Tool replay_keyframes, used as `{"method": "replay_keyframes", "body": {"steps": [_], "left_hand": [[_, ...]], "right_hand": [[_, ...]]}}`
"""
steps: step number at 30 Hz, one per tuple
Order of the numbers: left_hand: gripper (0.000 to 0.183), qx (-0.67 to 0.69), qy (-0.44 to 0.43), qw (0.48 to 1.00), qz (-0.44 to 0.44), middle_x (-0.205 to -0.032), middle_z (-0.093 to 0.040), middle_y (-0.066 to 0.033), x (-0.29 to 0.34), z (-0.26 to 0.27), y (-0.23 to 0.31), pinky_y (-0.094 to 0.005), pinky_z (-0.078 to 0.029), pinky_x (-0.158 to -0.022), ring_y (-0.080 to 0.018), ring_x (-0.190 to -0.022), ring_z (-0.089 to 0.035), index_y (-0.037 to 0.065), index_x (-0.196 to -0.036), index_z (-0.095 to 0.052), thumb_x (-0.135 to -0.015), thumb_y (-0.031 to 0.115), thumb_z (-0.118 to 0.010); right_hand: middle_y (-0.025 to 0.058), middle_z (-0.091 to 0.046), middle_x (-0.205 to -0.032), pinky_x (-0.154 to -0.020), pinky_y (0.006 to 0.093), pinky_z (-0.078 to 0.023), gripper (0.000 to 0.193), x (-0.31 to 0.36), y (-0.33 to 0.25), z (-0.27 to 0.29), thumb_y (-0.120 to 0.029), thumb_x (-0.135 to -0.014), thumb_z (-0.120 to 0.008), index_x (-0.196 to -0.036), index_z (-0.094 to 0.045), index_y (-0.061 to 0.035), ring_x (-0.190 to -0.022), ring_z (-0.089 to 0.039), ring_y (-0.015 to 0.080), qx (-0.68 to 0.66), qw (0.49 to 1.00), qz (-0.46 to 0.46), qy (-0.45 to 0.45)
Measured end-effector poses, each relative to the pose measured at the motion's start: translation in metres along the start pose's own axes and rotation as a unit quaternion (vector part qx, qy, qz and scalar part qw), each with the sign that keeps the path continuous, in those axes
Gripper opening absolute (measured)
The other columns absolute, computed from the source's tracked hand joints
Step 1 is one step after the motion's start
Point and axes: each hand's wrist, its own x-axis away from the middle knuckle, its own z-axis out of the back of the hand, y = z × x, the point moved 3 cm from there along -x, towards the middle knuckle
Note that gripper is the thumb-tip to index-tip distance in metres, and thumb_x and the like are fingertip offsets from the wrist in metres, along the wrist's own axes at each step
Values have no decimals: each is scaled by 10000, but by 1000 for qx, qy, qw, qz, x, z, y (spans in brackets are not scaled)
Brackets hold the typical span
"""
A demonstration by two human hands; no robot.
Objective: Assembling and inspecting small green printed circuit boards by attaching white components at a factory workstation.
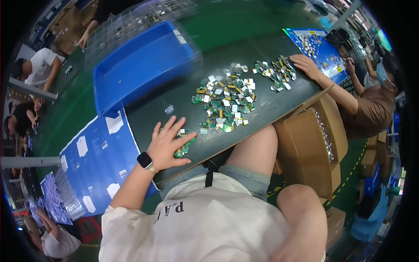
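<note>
My left hand (168,146), with a watch on its wrist, lies with fingers spread at the near edge of the dark table. Under and beside its fingers is a small group of green circuit-board pieces (185,147). Just beyond the fingertips sits a small clear plastic scrap (169,109). A larger heap of small green, white and yellow board pieces (227,98) spreads to the right of that hand. My bent right arm shows at the lower right, but its hand is out of the picture.
A blue tray (144,65) stands at the far left of the table, beside a clear compartment tray (144,15). A co-worker's hand (306,65) rests by another pile (278,73) at right. An open cardboard box (305,153) stands against the table edge. A blue sheet (96,161) lies left.
</note>
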Motion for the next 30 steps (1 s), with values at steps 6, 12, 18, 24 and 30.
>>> {"method": "replay_keyframes", "body": {"steps": [6, 12, 18, 24, 30], "left_hand": [[512, 28, 52, 997, -44, -1399, -459, -116, 2, -15, -12, -578, -286, -1057, -324, -1333, -386, 217, -1226, -604, -742, 330, -730], [405, 86, 107, 986, -92, -1254, -553, -101, 21, -6, -39, -444, -424, -966, -313, -1195, -509, 172, -1140, -646, -746, 231, -724], [421, 102, 127, 981, -109, -1248, -556, -104, 18, -7, -37, -423, -440, -950, -314, -1195, -508, 163, -1143, -645, -736, 237, -725], [397, 68, 132, 986, -75, -1245, -565, -80, 27, -10, -41, -496, -375, -1004, -282, -1202, -511, 189, -1121, -659, -738, 272, -721], [389, 82, 134, 984, -84, -1234, -572, -69, 24, -8, -41, -511, -365, -1008, -274, -1202, -510, 194, -1098, -670, -726, 290, -729]], "right_hand": [[41, -571, -1014, -767, 343, -408, 210, -9, -4, 16, -351, -923, -530, -976, -587, -157, -943, -544, 212, -60, 983, -62, -160], [103, -570, -1029, -799, 393, -428, 342, -19, 31, 23, -368, -926, -516, -1069, -591, -67, -950, -544, 278, -132, 981, -79, -118], [136, -566, -1038, -808, 421, -434, 413, -35, 51, 21, -382, -941, -493, -1109, -576, -14, -960, -541, 306, -176, 980, -63, -61], [218, -546, -1093, -868, 466, -436, 554, -36, 58, 14, -419, -964, -454, -1171, -530, 90, -1010, -531, 376, -304, 952, 26, -40], [250, -525, -1198, -952, 447, -420, 603, -43, 61, 15, -437, -955, -467, -1240, -498, 93, -1075, -523, 414, -271, 953, -42, -128]]}}
